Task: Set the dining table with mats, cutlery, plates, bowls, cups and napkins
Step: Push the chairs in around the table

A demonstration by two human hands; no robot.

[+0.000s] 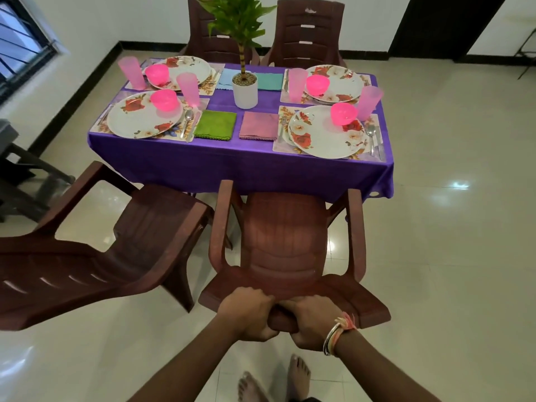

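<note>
L hand + R hand side by side, fingers curled round top of chair back. Chair faces table near edge, purple cloth. Each corner: mat, floral plate, pink bowl on plate, pink cup. Green napkin + mauve napkin mid near edge. Potted plant at centre. 2nd chair angled off near-left corner.

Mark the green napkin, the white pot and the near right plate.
green napkin (215, 124), head view, middle of cloth.
white pot (245, 94), head view, front wall.
near right plate (330, 143), head view, bare centre.
</note>
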